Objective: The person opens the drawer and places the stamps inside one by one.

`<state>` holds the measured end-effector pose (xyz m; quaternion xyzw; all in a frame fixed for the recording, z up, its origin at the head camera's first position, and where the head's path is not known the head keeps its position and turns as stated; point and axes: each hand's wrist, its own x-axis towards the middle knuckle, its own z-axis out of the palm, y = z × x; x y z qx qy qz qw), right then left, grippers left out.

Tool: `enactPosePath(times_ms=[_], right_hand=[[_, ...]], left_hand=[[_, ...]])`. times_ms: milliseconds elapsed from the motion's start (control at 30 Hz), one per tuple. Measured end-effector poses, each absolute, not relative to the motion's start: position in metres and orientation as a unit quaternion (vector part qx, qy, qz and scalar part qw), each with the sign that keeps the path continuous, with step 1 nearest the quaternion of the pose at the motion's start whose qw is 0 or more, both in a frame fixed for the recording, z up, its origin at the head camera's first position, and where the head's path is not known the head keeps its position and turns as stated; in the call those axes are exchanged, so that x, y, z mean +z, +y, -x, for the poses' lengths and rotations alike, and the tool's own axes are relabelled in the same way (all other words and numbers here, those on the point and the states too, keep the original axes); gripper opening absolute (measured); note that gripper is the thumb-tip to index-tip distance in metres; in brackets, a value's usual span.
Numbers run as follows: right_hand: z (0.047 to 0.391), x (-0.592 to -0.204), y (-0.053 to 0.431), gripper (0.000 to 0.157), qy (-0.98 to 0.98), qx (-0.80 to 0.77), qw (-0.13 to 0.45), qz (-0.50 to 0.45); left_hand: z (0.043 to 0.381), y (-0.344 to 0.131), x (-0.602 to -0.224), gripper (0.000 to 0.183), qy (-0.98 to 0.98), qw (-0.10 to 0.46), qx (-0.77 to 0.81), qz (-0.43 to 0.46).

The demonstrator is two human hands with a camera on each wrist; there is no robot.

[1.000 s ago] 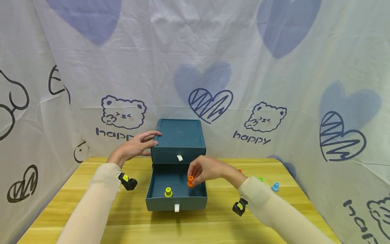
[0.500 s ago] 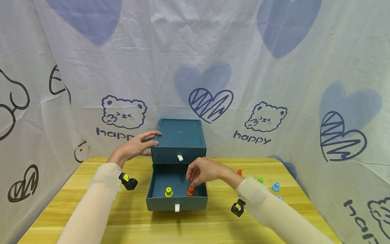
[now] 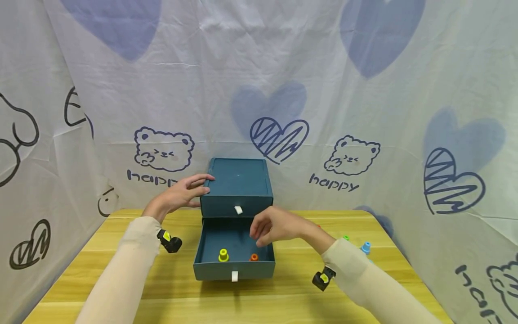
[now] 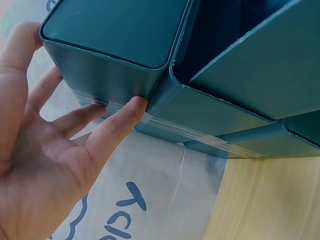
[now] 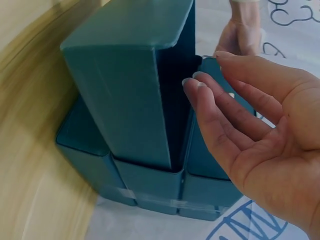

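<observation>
A dark teal cabinet (image 3: 238, 177) stands on the table with its lower drawer (image 3: 218, 270) pulled out. My left hand (image 3: 180, 194) rests its fingertips against the cabinet's left side; the left wrist view shows those fingers (image 4: 115, 125) spread along the wall. Over the drawer's right part hovers my right hand (image 3: 277, 227), holding nothing, its fingers loosely bent with thumb and fingertips apart. A yellow stepped peg (image 3: 223, 255) stands upright in the drawer near the front. To its right is an orange peg (image 3: 253, 257), partly hidden by the drawer front; whether it is tipped over I cannot tell.
Right of the cabinet, a blue peg (image 3: 366, 247) and a green peg (image 3: 346, 237) are on the wooden table (image 3: 178, 288), partly behind my right arm. The upper drawer, with a white pull tab (image 3: 238, 209), is closed. A printed cloth (image 3: 226, 90) hangs behind.
My right hand lowered the orange peg into the drawer's front right, let it go, then rose slightly to the right. The orange peg now shows lower. The left hand stayed put.
</observation>
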<state>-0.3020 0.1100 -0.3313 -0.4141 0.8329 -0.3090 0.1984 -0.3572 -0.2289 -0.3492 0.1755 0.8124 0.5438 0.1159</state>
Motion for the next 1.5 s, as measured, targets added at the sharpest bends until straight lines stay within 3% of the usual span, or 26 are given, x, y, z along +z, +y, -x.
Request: enactPosePath(times_ms=[367, 1167, 1500], right_hand=[[0.278, -0.327, 0.115, 0.020, 0.830, -0.317, 0.175, 0.425], [0.231, -0.361, 0.113, 0.025, 0.816, -0.336, 0.216, 0.419], [0.216, -0.383, 0.108, 0.025, 0.823, -0.372, 0.180, 0.389]], left_hand=[[0.358, -0.229, -0.350, 0.058, 0.814, 0.116, 0.542, -0.175], [0.358, -0.229, -0.350, 0.059, 0.817, 0.115, 0.537, -0.177], [0.357, -0.229, -0.350, 0.061, 0.819, 0.111, 0.535, -0.176]])
